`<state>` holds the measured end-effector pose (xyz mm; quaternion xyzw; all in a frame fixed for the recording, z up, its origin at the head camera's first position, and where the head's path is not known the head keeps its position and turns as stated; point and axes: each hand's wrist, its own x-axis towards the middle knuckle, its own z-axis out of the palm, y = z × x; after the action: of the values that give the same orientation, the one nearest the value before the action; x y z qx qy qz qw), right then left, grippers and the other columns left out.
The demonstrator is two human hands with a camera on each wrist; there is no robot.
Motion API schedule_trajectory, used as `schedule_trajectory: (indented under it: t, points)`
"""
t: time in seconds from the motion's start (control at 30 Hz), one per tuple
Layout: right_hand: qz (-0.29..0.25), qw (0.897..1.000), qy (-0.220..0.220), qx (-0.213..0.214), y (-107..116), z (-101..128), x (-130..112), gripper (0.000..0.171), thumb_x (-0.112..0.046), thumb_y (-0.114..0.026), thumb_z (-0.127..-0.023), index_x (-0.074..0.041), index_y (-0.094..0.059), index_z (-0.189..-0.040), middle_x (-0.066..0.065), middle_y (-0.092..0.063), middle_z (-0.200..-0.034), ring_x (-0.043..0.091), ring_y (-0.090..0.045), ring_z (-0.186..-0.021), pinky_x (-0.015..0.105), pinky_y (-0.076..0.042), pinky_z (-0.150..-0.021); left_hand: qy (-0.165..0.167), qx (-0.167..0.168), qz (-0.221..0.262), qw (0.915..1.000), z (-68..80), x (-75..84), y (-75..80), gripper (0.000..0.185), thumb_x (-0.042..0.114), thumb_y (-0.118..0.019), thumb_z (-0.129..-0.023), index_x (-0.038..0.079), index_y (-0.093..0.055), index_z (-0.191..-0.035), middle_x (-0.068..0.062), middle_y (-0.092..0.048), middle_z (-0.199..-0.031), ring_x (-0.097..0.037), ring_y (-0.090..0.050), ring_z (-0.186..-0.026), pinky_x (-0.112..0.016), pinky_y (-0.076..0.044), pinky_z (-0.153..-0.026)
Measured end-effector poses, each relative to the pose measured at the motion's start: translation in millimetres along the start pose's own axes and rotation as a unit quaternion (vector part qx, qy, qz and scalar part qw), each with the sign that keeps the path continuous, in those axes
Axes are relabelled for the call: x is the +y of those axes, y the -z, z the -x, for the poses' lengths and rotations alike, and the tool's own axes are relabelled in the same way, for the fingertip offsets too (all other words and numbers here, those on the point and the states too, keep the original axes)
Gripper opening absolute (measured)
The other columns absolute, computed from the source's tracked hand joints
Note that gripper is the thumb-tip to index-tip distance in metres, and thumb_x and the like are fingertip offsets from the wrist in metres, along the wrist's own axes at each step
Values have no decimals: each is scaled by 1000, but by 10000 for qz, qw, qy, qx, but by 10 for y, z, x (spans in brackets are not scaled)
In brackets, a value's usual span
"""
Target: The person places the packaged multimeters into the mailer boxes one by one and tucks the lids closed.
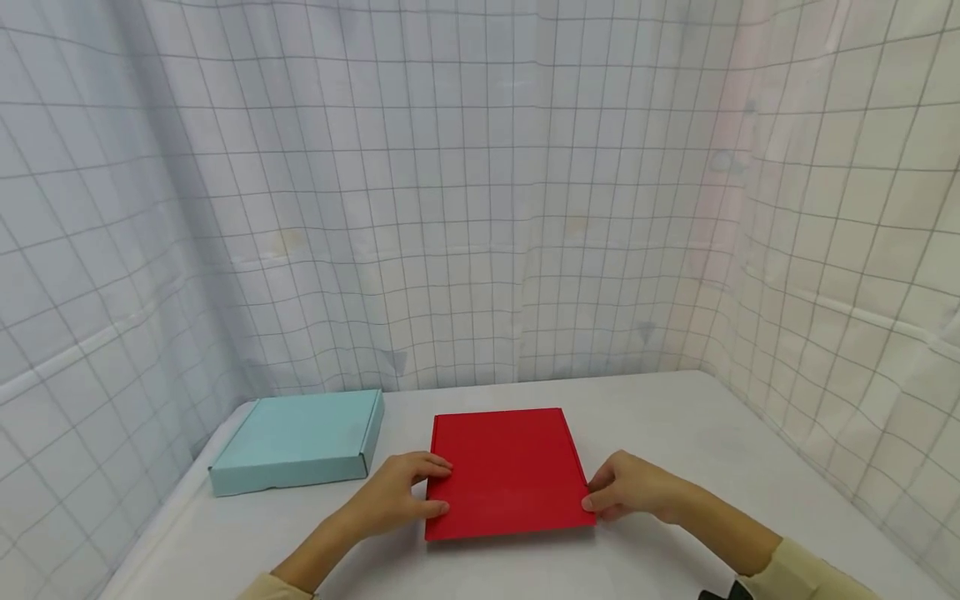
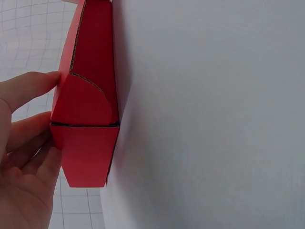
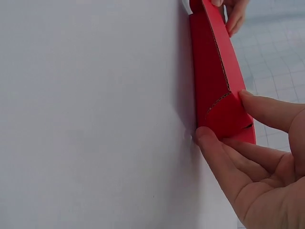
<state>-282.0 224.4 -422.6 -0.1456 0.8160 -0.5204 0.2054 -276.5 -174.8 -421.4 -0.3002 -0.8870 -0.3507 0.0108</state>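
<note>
A flat red cardboard box [image 1: 506, 471] lies before me with its broad lid facing up. At its left edge my left hand [image 1: 390, 498] rests its thumb and fingertips on the lid. My right hand [image 1: 633, 486] pinches the front right corner; in the right wrist view its thumb [image 3: 267, 109] is on the upper edge and a finger [image 3: 214, 148] is low at the corner. Both wrist views show the red box's front [image 2: 97, 43] side-on, with a bare corrugated edge and a rounded flap [image 2: 88, 102] at the corner.
A light blue cardboard box [image 1: 307, 437] sits closed on the white table [image 1: 660, 417], left of the red one. White curtains with a dark grid [image 1: 480, 208] hang behind the table and along both sides. A small dark object [image 1: 727, 592] shows at the right sleeve.
</note>
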Motion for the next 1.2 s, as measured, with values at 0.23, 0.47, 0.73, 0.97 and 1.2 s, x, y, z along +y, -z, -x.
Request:
schedule_trajectory:
  t: [0.23, 0.47, 0.73, 0.97, 1.2]
  points:
    - [-858, 9957, -345, -87, -5, 40, -29, 31, -5, -79, -90, 14, -63, -109, 18, -71, -96, 24, -71, -83, 40, -62, -81, -76, -84, 30, 9999, -24, 25, 37, 44, 21, -84, -87, 0, -73, -124, -2, -64, -128, -36, -56, -125, -46, -55, -96]
    - [-551, 9976, -398, 105, -16, 18, -73, 32, -2, -80, -89, 14, -60, -109, 18, -68, -100, 25, -71, -86, 40, -62, -80, -13, -25, -13, 10000, -35, 26, 32, 46, 19, -85, -86, -1, -72, -126, -4, -63, -129, -37, -55, -125, -45, -56, -95]
    - [714, 9972, 12, 203, -35, -17, -63, 20, -7, -81, -88, 4, -73, -103, 7, -72, -89, 22, -69, -79, 37, -62, -75, 59, 58, 77, 9999, -28, -8, 8, 48, 19, -86, -86, -1, -71, -127, -6, -64, -130, -38, -55, -125, -45, -57, -94]
    - [2188, 9719, 807, 309, -30, -45, -134, 40, -14, -85, -85, 3, -72, -118, 7, -73, -105, 26, -70, -93, 43, -60, -79, 30, 73, -138, 9999, -5, 4, -12, 50, 19, -86, -86, -1, -70, -128, -7, -64, -129, -37, -57, -123, -44, -59, -89]
    - [3498, 9243, 1372, 667, -61, -37, -217, 79, -25, -91, -78, 12, -55, -138, 19, -68, -121, 39, -65, -112, 53, -56, -90, 120, 484, -231, 9985, 61, -18, -64, 63, 23, -89, -82, -6, -63, -133, -13, -58, -134, -37, -57, -121, -47, -58, -90]
